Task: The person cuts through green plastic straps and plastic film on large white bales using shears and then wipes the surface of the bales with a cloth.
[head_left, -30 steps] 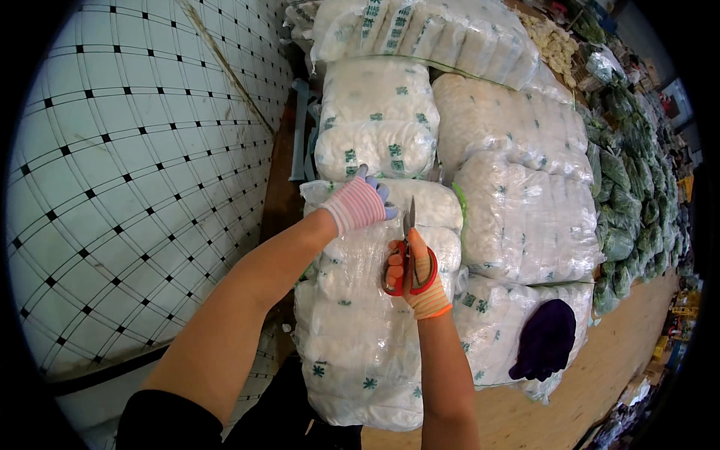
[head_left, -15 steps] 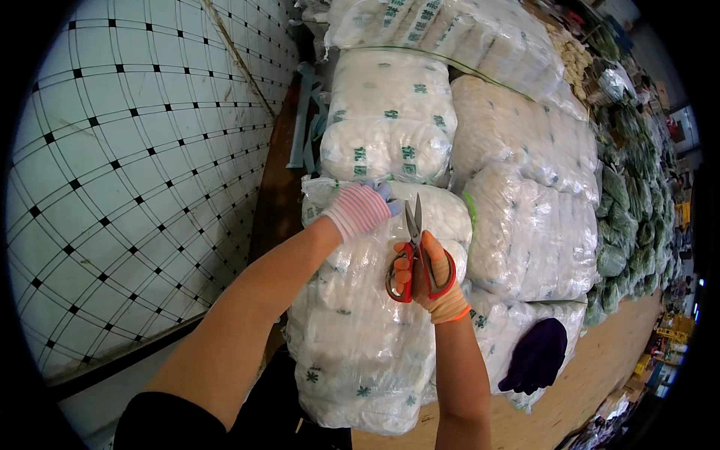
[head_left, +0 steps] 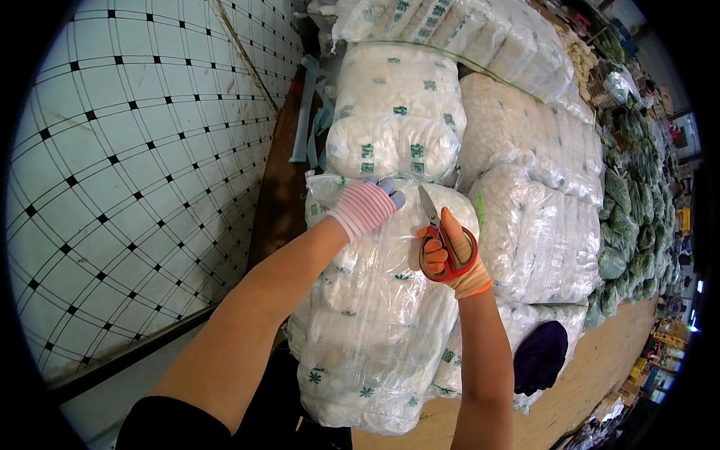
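While taking the near plastic-wrapped bale (head_left: 375,315) as landmark, noted left hand (head_left: 367,206), in pink-striped glove with blue-grey fingertips, laid on its far left part, close to the next bale along. Logged fingers there as bent and bunched; cannot tell from this angle any pinch on the film. Found right hand (head_left: 460,251), in orange-striped glove, over the right part of the landmark bale, wrapped round red-handled scissors (head_left: 437,224), fingers curled about the handles, thumb raised, blades angled toward the left hand. Cannot confirm contact between blades and film. Recorded as crowding the landmark: white bale (head_left: 394,112) just beyond its far end, crosswise bale (head_left: 457,34) past that, and bulky bale (head_left: 536,225) just beside its right side, with bright green tie (head_left: 481,210) near the gap. Observed well to its right a heap of green bagged goods (head_left: 619,225); to its near right, dark purple cloth item (head_left: 540,358) on neighbouring bale (head_left: 551,311), partly masked by right forearm. Marked left of the landmark brown board (head_left: 274,202), pale blue strips (head_left: 304,112) and tiled surface (head_left: 150,187) with black diamond marks. Saw left forearm hiding part of its left edge.
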`<state>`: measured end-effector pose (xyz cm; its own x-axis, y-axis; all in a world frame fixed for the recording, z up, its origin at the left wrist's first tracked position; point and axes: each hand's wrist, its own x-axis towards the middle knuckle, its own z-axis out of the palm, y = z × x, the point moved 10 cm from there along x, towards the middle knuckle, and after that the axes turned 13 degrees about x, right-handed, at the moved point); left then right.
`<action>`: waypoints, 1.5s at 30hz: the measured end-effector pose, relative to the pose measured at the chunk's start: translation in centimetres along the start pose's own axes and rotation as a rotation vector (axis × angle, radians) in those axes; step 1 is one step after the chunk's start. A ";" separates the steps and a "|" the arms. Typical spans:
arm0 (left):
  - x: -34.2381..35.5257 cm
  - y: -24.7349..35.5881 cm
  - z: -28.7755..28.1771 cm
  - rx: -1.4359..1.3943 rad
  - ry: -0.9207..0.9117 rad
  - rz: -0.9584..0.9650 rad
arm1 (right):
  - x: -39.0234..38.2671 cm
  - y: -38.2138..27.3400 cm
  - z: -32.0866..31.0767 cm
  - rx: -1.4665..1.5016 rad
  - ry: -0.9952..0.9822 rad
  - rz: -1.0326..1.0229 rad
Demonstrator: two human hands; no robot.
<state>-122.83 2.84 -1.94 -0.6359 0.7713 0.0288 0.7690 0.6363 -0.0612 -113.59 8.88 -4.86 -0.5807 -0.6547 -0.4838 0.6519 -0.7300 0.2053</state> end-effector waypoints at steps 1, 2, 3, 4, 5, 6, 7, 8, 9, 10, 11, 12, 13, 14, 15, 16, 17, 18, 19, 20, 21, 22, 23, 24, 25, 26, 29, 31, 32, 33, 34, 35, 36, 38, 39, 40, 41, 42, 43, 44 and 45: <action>0.0 -0.2 -0.2 -0.007 0.024 -0.021 | -0.1 -0.3 -0.4 -0.064 0.078 -0.046; -0.1 -0.3 -0.5 -0.015 0.049 -0.042 | -0.3 -0.1 -0.5 -0.062 0.081 -0.047; -0.2 -0.4 -0.4 -0.017 0.050 -0.044 | -0.5 -0.3 -1.0 -0.071 0.153 -0.105; -0.3 -0.6 -0.5 -0.016 0.079 -0.069 | -0.9 -0.4 -1.3 -0.080 0.226 -0.165; -0.4 -0.9 -0.6 -0.015 0.108 -0.094 | -1.0 0.3 -0.9 -0.081 0.229 -0.164; -0.5 -1.0 -0.3 -0.019 0.110 -0.097 | -1.6 0.8 0.1 -0.169 0.299 -0.243; -0.6 -1.3 -0.3 -0.010 0.145 -0.116 | -2.2 0.7 0.5 -0.257 0.367 -0.320; -0.7 -1.6 -0.4 0.000 0.179 -0.135 | -1.8 1.2 0.2 -0.210 0.295 -0.224; -0.6 -1.5 -0.1 -0.007 0.183 -0.133 | -2.0 1.2 0.3 -0.210 0.301 -0.229; -0.5 -1.5 -0.1 -0.016 0.214 -0.140 | -1.9 1.2 0.7 -0.239 0.292 -0.217; -0.5 -1.5 -0.2 -0.024 0.245 -0.147 | -1.8 1.2 1.0 -0.268 0.282 -0.204; -0.5 -1.4 -0.2 -0.026 0.246 -0.146 | -1.7 1.0 1.0 -0.268 0.284 -0.206; -0.4 -1.4 0.0 -0.029 0.233 -0.154 | -1.5 0.8 1.0 -0.260 0.282 -0.195; -0.4 -1.4 0.1 -0.031 0.220 -0.162 | -1.3 0.7 1.1 -0.252 0.280 -0.182; -0.5 -1.4 0.1 -0.033 0.217 -0.163 | -1.1 0.5 1.1 -0.250 0.282 -0.180; -0.5 -1.4 0.0 -0.023 0.211 -0.164 | -0.9 0.4 1.1 -0.256 0.286 -0.168; -0.6 -1.4 0.0 -0.014 0.206 -0.165 | -0.7 0.3 1.2 -0.261 0.292 -0.155; -0.6 -1.5 0.1 -0.017 0.204 -0.168 | -0.4 0.1 1.3 -0.261 0.296 -0.152; -0.7 -1.6 0.1 -0.026 0.199 -0.170 | 0.0 0.2 1.3 -0.243 0.312 -0.140; -0.8 -1.7 0.2 -0.035 0.194 -0.172 | 0.3 0.2 1.3 -0.224 0.329 -0.128; -1.2 -2.2 0.4 -0.032 0.192 -0.182 | 1.0 0.2 1.1 -0.229 0.328 -0.119; -1.3 -2.3 0.1 -0.041 0.228 -0.182 | 1.6 0.2 0.9 -0.190 0.285 -0.076; -1.4 -2.5 -0.1 -0.050 0.264 -0.182 | 2.3 0.3 0.4 -0.150 0.241 -0.032; -1.5 -2.6 -0.2 -0.053 0.264 -0.184 | 3.3 1.2 1.4 -0.082 0.093 0.067; -1.5 -3.0 0.0 -0.083 0.241 -0.215 | 3.4 1.1 1.0 -0.082 0.095 0.065; -1.4 -3.2 0.1 -0.114 0.218 -0.242 | 3.4 0.6 0.3 -0.100 0.136 0.024; -0.8 -2.9 -0.2 -0.109 0.228 -0.272 | 2.1 1.0 0.4 -0.065 0.245 -0.104; 0.6 -1.2 1.1 -0.039 0.119 -0.248 | -0.4 1.2 -0.1 0.016 0.217 -0.232; 1.3 -0.4 2.2 0.036 0.013 -0.232 | -1.7 2.1 0.1 0.043 0.118 -0.274; 0.9 -0.8 2.4 0.012 0.209 -0.207 | -3.6 2.1 0.5 -0.379 0.173 -0.459; 1.2 -1.7 4.4 -0.074 0.018 -0.272 | -4.0 3.6 0.6 -0.366 0.040 -0.426; -0.1 -2.9 1.6 -0.235 0.192 -0.320 | -4.6 5.1 0.8 -0.518 0.061 -0.498; -0.9 -5.3 2.8 -0.169 0.164 -0.359 | -4.5 7.4 0.4 -0.409 0.028 -0.449; -1.2 -6.1 2.9 -0.095 0.124 -0.336 | -6.9 11.2 -0.5 -0.237 -0.027 -0.448; -0.8 -6.1 4.5 -0.003 -0.010 -0.318 | -9.6 13.0 0.6 -0.245 -0.131 -0.440; 0.3 -4.8 4.6 -0.015 0.023 -0.268 | -11.7 14.3 -1.5 -0.176 -0.095 -0.506; -0.3 -4.5 4.5 -0.038 0.025 -0.273 | -14.0 15.7 -2.3 -0.218 0.009 -0.532; -1.1 -4.2 3.9 -0.060 0.028 -0.287 | -15.5 17.1 -4.3 -0.157 0.078 -0.545; -1.6 -2.7 3.4 -0.070 0.044 -0.260 | -17.2 18.4 -6.9 -0.088 0.160 -0.573; -2.7 -1.7 1.6 -0.008 0.140 -0.230 | -18.9 19.4 -8.2 -0.069 0.186 -0.604; -4.2 -0.5 0.2 0.026 0.192 -0.212 | -20.5 20.6 -9.2 -0.049 0.212 -0.627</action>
<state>-120.62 -0.71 -2.28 -0.7561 0.6120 0.2320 0.6171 0.7847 -0.0589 -83.73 9.10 1.47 -0.7520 -0.0521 -0.6571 0.2457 -0.9472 -0.2060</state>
